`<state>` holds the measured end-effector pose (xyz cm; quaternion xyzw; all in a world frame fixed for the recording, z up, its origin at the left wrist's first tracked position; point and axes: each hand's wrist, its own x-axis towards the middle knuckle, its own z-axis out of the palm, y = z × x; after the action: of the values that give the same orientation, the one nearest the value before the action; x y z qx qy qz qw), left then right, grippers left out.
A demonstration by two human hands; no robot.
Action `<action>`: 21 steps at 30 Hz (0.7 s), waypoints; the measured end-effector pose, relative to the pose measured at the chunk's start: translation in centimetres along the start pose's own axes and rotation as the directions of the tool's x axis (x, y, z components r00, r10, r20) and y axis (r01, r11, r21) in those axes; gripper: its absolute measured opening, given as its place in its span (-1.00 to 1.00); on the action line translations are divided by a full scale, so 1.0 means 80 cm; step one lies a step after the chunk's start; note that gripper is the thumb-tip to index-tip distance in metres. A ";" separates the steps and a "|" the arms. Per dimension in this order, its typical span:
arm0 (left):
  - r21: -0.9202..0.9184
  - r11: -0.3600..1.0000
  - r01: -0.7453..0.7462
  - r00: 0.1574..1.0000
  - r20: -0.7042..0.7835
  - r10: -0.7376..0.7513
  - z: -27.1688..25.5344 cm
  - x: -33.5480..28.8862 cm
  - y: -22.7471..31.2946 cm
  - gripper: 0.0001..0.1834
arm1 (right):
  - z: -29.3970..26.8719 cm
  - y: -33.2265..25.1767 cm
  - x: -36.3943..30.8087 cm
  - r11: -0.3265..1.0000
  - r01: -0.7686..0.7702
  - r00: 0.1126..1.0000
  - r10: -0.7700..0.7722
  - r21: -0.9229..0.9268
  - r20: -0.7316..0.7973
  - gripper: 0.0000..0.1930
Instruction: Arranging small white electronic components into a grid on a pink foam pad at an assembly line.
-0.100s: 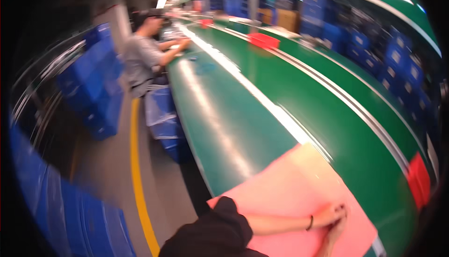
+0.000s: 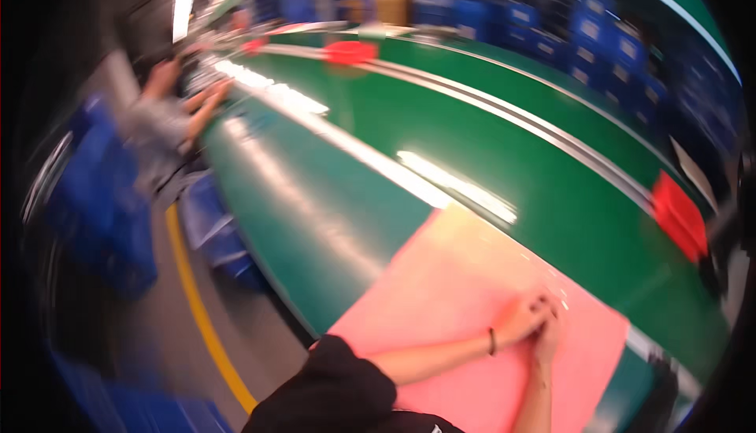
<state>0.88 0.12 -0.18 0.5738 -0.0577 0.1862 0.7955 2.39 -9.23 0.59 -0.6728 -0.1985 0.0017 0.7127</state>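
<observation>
A: Dark specks (image 2: 540, 303) by the left hand (image 2: 518, 320)?
B: Too small and blurred; I can't identify them. Right forearm (image 2: 535, 403): cut off at lower edge. Co-worker (image 2: 160, 132): smeared. Blue crates (image 2: 106, 196) at left: likewise.

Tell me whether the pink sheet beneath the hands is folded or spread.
Spread: the pink sheet lies flat over the teal worktop, no fold showing; its near edge is out of view.

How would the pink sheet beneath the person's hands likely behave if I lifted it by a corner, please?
The pink sheet looks thin for its breadth, so it would probably flex and feel fairly light. Lying flat across the teal bench, it seems unlikely to roll or tip.
</observation>
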 end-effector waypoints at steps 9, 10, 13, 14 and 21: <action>-0.070 0.960 0.270 0.961 -0.045 -0.274 -0.009 -0.012 0.049 -0.87 | 0.006 -0.055 -0.008 0.995 -0.100 0.994 0.100 -0.013 0.046 -0.83; -0.084 0.953 0.292 0.954 -0.039 -0.296 -0.003 -0.015 0.055 -0.85 | 0.004 -0.053 -0.012 0.998 -0.068 0.997 0.068 -0.001 0.042 -0.84; -0.065 0.938 0.342 0.935 -0.080 -0.346 0.006 -0.018 0.066 -0.84 | 0.003 -0.053 -0.017 0.999 -0.024 0.999 0.026 -0.047 0.044 -0.83; -0.070 0.936 0.344 0.934 -0.081 -0.349 0.006 -0.018 0.066 -0.82 | 0.003 -0.056 -0.017 0.998 -0.035 0.998 0.037 -0.051 0.042 -0.83; -0.136 0.927 0.350 0.926 -0.100 -0.364 0.001 -0.013 0.072 -0.81 | 0.013 -0.058 -0.009 0.993 -0.109 0.993 0.111 -0.036 0.030 -0.84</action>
<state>-2.15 1.35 4.71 0.5149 0.0863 0.0694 0.8501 0.17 -8.84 4.83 -0.6948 -0.1724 0.0482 0.6966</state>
